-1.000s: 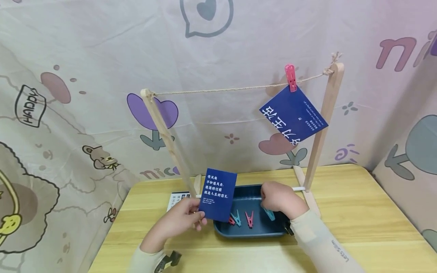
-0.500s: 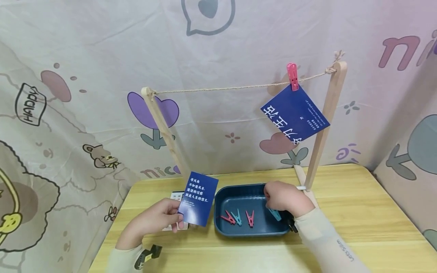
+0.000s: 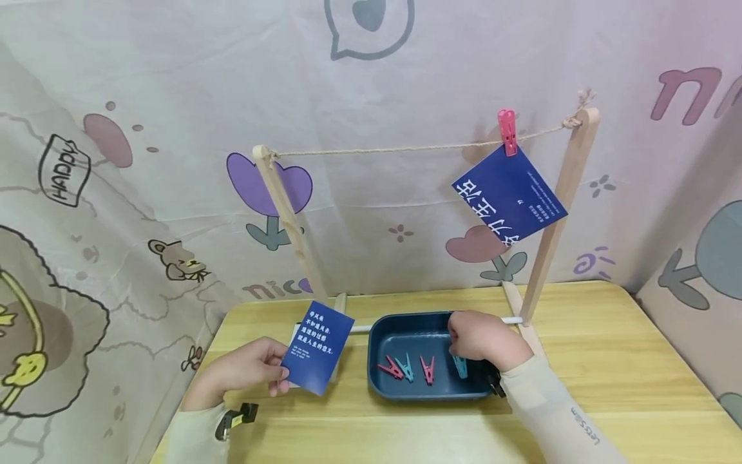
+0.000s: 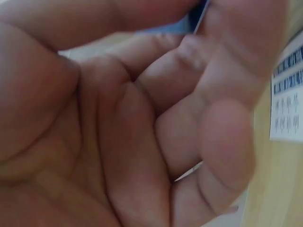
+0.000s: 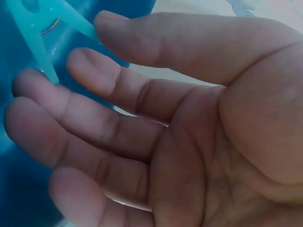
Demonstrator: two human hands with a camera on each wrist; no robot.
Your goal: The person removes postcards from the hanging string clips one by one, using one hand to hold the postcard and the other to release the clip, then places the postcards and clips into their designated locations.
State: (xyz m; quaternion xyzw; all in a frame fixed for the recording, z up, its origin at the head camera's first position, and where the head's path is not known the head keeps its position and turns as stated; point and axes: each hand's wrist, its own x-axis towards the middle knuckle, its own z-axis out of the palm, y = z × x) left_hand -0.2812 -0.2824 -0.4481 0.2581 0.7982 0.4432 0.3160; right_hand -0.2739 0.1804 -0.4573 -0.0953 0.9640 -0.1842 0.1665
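Observation:
My left hand (image 3: 249,368) pinches the lower left edge of a dark blue card (image 3: 317,351) with white writing, held tilted left of the tray. The left wrist view shows mostly palm and curled fingers, and only a sliver of the card. Over the right end of a dark blue tray (image 3: 429,396), my right hand (image 3: 487,338) pinches a teal clothespin (image 3: 460,367). In the right wrist view, the legs of this clothespin (image 5: 35,16) meet my thumb tip and a fingertip. Two red clothespins (image 3: 428,370) and another teal one (image 3: 405,368) lie in the tray.
A rope (image 3: 382,151) spans two wooden posts (image 3: 559,219) behind the tray. Near its right end, a pink clothespin (image 3: 507,132) holds up another blue card (image 3: 510,200). White printed paper (image 4: 286,111) lies on the table, partly covered by my held card in the head view.
My left hand has carried the blue card leftward, away from the tray, uncovering the tray's left end. My right hand stays over the tray's right end with the teal clothespin.

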